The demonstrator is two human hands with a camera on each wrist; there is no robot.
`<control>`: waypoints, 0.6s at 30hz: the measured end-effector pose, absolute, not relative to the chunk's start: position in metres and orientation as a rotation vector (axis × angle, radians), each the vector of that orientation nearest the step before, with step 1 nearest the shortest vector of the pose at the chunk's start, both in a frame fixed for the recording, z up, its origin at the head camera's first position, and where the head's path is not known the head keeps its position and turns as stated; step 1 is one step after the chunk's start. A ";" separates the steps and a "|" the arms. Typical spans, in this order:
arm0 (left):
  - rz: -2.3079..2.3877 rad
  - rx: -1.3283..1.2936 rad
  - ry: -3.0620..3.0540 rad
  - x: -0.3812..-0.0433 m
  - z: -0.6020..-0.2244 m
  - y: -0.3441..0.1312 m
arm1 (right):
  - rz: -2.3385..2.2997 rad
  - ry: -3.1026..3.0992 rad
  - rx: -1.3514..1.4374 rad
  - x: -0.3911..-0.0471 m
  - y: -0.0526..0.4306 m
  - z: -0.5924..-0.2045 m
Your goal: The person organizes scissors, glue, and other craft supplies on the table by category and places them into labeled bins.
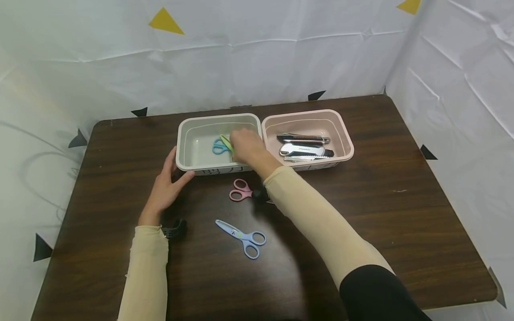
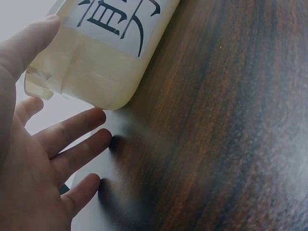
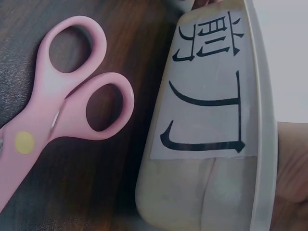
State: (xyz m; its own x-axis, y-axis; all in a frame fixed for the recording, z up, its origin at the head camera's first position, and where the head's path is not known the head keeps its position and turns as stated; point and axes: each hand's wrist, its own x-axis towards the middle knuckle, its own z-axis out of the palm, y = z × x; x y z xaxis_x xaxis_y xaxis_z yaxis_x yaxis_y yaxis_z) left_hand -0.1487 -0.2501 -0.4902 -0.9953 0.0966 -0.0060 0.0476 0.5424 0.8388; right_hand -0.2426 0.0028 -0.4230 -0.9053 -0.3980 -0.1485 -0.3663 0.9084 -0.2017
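My right hand (image 1: pixel 246 143) reaches into the white bin (image 1: pixel 185 166) and grips green scissors (image 1: pixel 225 141); their blades poke out leftward and their handles are hidden by the hand. Blue scissors (image 1: pixel 219 147) lie beside them on the bin floor. At the bin's front left corner is my left hand (image 1: pixel 163 187), fingers spread along the side and thumb at the front. Its fingers look relaxed in the left wrist view. Pink scissors (image 1: pixel 239 192) rest on the table in front of the bin, partly under the right forearm. Nearer lie light blue scissors (image 1: pixel 246 238).
A pink bin (image 1: pixel 346 154) with several utility knives (image 1: pixel 305 150) stands right against the white one. A label (image 3: pixel 207 96) with characters is stuck on the white bin's front. Both stand toward the back of a dark wooden table (image 1: pixel 401 200), before white sheeting.
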 end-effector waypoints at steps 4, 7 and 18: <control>1.466 0.119 2.714 -0.148 -0.490 -0.250 | -0.206 2.857 -0.561 -0.245 -0.001 -0.428; 1.474 0.121 2.711 -0.147 -0.490 -0.251 | -0.159 2.846 -0.543 -0.246 -0.003 -0.430; 1.479 0.106 2.690 -0.148 -0.491 -0.251 | -0.083 2.826 -0.530 -0.247 -0.005 -0.431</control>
State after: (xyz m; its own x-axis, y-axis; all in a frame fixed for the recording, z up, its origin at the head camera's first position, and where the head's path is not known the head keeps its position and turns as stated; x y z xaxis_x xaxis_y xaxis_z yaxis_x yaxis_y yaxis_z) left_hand -0.1482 -0.2512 -0.4907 -0.9952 0.0941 -0.0279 0.0269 0.5344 0.8448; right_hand -0.2470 -0.0053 -0.4312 -0.8985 -0.3630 -0.2468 -0.3478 0.9318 -0.1040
